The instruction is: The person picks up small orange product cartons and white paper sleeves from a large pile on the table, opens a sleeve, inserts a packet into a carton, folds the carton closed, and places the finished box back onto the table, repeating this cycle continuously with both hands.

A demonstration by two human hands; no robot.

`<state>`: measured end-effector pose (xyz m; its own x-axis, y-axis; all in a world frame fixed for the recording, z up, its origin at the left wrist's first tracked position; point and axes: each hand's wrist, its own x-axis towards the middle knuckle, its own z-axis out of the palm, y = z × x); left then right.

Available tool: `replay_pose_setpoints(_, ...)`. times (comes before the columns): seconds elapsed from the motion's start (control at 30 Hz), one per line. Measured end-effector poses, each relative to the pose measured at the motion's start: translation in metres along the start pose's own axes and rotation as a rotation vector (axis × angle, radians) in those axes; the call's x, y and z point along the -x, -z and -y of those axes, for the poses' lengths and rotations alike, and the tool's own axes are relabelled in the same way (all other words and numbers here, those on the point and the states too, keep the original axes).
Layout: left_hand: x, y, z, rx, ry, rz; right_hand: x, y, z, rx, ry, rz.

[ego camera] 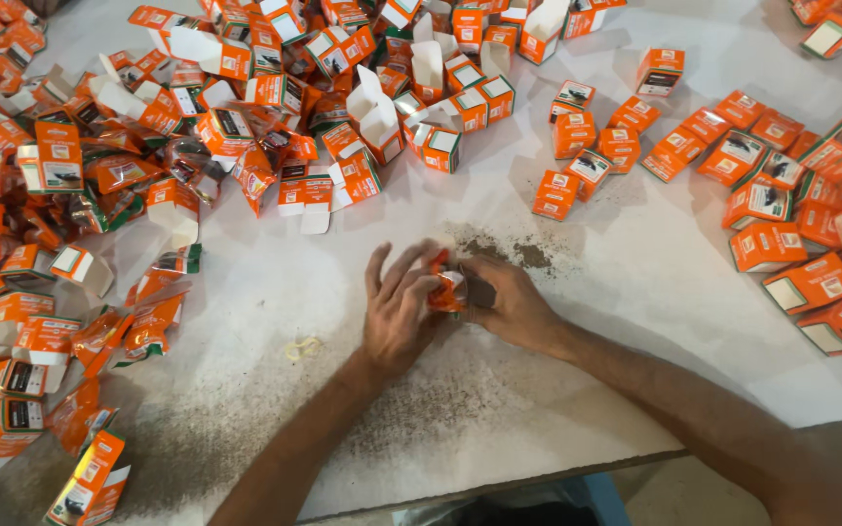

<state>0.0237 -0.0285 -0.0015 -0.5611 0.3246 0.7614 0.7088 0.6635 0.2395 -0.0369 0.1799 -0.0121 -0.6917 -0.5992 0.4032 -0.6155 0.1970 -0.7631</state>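
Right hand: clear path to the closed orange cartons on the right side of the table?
Probably yes. The closed orange cartons lie on bare white table with nothing between them and the right hand. But both it and the left hand now hold an orange packet, so that grip must let go first.

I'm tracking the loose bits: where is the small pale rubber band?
In the head view, the small pale rubber band lies on the white table, just left of the left hand.

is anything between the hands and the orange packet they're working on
Nothing visible. The left hand and right hand both touch the orange packet directly, over the white table.
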Motion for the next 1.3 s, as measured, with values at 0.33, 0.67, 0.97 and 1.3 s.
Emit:
replay_pose_setpoints(0.33, -0.014, -0.018, -0.022, -0.151, 0.370, -0.002, 0.002, -0.004, -0.003, 0.101, 0.032, 0.009)
replay_pose_setpoints(0.67, -0.003, -0.038, 0.008, 0.746, 1.012, -0.048, 0.015, -0.012, -0.002, 0.073, -0.005, -0.066)
replay_pose_setpoints(0.97, -0.005, -0.004, 0.009, 1.468, 1.362, -0.105, 0.014, -0.014, 0.005, 0.507, 0.227, 0.018)
replay_pose_setpoints(1.3, 0.000, -0.022, 0.005, 0.433, 0.518, 0.002, 0.011, -0.010, 0.016, 0.214, 0.080, -0.042)
